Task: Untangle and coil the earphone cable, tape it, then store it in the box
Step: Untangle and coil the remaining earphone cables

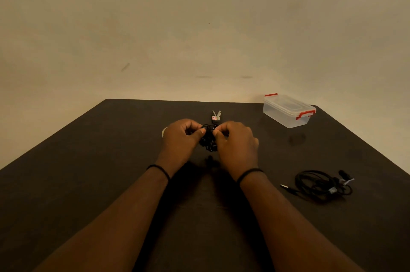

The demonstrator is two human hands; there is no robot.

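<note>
I pinch the tangled earphone cable (208, 138) between my left hand (180, 136) and right hand (236, 142), working at the knots, and next I think I must pull loops loose before coiling.

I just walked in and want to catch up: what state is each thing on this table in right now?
Earphone cable: tangled, gripped by both hands.
Left hand: pinching the cable.
Right hand: pinching the cable.
Box: lid on.
Scissors: blades open.
Second cable: loosely bundled, untouched.
</note>
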